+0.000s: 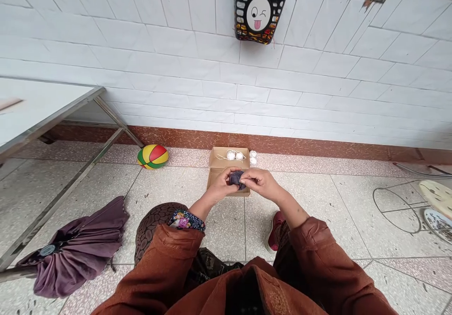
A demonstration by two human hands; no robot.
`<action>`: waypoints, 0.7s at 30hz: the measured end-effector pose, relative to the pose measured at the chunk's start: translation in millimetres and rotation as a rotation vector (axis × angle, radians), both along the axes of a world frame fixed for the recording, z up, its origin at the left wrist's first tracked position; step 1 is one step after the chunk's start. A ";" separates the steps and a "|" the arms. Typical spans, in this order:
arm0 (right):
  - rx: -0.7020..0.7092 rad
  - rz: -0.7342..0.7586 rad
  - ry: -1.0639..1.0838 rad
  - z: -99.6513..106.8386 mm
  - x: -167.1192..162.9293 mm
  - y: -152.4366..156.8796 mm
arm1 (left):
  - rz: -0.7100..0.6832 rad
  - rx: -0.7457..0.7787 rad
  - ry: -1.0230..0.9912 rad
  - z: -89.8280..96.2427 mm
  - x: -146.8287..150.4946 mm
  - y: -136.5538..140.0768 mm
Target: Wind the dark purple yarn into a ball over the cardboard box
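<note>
A small ball of dark yarn [235, 178] is held between my hands, above an open cardboard box [212, 177]. My left hand [221, 183] is closed around the ball's left side. The fingers of my right hand [260, 181] are pinched together at its right side; a strand between them is too small to make out. Two white balls of yarn [230, 155] with loose ends lie on the box's opened lid [216, 157]. More small white balls [253, 157] sit on the floor just right of the lid. The inside of the box is mostly hidden by my hands.
A striped ball [153, 157] rests by the metal-legged table [45, 112] on the left. Below it lies a purple umbrella [81, 249]. A wire stand [397, 210] and a round stool seat [438, 195] are at right. A black basket [259, 16] hangs on the tiled wall.
</note>
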State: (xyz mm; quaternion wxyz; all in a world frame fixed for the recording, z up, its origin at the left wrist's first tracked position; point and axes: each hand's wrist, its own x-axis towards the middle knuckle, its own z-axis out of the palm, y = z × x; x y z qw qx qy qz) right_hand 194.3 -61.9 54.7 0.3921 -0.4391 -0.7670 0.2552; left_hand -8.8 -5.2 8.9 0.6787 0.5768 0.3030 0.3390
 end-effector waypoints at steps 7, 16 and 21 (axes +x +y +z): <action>-0.055 -0.306 0.253 -34.3 -14.6 30.6 | -0.217 -0.177 -0.311 5.6 -3.4 -10.9; -0.185 -0.302 0.004 -66.9 -17.3 3.5 | 0.129 -0.341 -0.401 5.7 6.2 4.1; -0.145 0.091 0.007 -43.7 -13.2 -14.4 | 0.205 -0.195 -0.236 7.5 3.1 5.7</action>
